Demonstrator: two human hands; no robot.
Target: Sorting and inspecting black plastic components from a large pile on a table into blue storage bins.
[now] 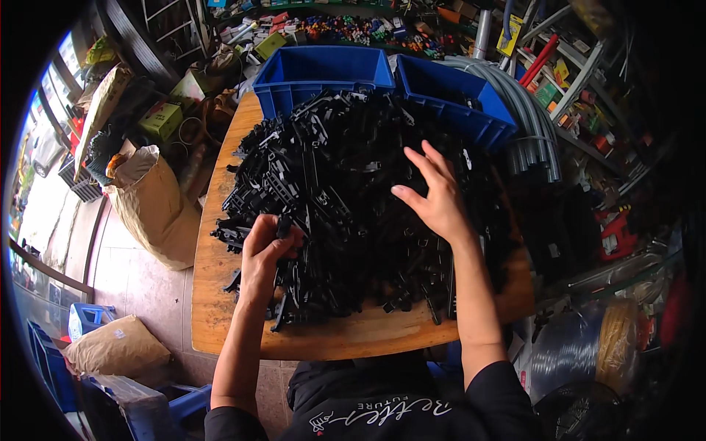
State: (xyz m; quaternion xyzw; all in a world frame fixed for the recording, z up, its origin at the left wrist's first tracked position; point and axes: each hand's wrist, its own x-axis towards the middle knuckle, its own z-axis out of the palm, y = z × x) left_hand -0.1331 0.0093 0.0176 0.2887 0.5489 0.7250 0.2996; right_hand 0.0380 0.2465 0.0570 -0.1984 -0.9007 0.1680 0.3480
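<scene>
A big heap of small black plastic parts [346, 198] covers most of the wooden table [220, 316]. Over the heap's left side, my left hand [268, 241] is closed around a small black plastic part [284, 226], whose end sticks out by the thumb. My right hand [435, 192] is raised above the right side of the heap, fingers spread and nothing in them. The exact shape of the held part is mostly hidden by my fingers.
Two blue bins, one at the far left [323, 77] and one at the far right [460, 99], stand behind the heap. A brown paper sack [158, 209] is on the floor to the left. Grey hoses [533, 125] and crowded shelves line the right.
</scene>
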